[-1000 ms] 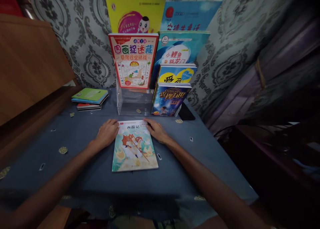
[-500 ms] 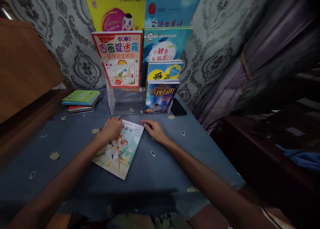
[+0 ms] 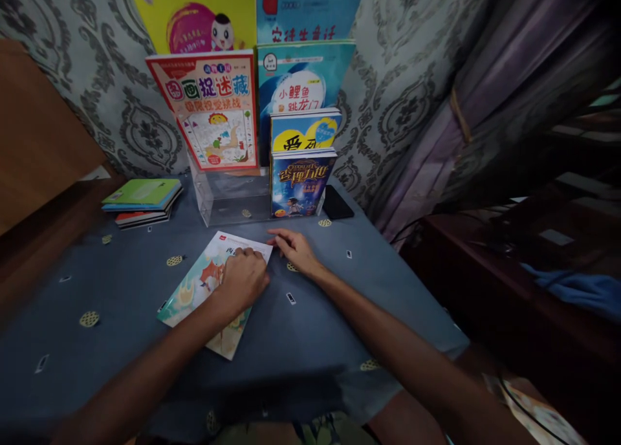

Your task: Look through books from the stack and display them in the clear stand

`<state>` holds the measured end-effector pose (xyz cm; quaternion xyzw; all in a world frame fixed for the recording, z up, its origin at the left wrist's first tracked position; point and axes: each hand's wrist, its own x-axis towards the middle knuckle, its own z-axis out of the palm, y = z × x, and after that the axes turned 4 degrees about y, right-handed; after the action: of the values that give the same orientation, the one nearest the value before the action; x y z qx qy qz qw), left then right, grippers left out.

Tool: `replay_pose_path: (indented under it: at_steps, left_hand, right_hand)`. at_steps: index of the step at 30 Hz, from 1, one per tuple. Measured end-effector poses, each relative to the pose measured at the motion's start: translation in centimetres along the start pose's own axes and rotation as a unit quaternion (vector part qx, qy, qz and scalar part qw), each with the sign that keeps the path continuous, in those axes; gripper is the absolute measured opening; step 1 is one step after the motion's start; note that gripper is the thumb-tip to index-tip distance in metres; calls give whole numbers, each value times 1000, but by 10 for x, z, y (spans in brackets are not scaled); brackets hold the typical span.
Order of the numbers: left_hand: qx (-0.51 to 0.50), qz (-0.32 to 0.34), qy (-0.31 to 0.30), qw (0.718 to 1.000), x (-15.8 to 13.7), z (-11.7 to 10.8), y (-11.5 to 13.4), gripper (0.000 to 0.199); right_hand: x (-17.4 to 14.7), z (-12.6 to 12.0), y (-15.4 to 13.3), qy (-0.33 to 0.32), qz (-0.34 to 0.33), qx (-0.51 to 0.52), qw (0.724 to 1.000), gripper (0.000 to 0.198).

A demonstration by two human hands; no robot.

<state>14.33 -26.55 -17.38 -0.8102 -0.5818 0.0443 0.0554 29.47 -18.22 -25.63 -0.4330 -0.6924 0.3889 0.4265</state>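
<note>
A thin picture book [image 3: 194,290] lies askew on the cloth-covered table, its illustrated cover facing up. On the upper right part of that cover rests my left hand [image 3: 245,273], fingers curled in and knuckles up, hiding part of the title. No object shows in it, though its fingertips are hidden. My right hand [image 3: 295,249] lies just beyond the book's top right corner. Its index finger stretches toward that corner, with thumb and finger slightly apart, and it seems to touch the edge without gripping it.
Behind the book stands a clear acrylic rack [image 3: 228,209] holding several upright books, including a red-bordered one [image 3: 213,115] and a dark blue one [image 3: 298,186]. A book stack [image 3: 143,199] sits at the left. Near the rack's right side lies a black phone-like slab [image 3: 338,202].
My left hand has moved rightward across the cover, uncovering the book's left side. My right hand stays by the corner. The view has shifted slightly.
</note>
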Motion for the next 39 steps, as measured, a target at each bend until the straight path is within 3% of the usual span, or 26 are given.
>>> replay_pose_path:
  at_steps: [16,39]
  left_hand:
    - [-3,36,14,999,-7,7,-4,34]
    - [-65,14,2,998,0,0,-29,38]
  right_hand:
    - [2,-6,4,29,-16,58,998,31]
    - [-5,-11,-16,69,-92,84,990,34]
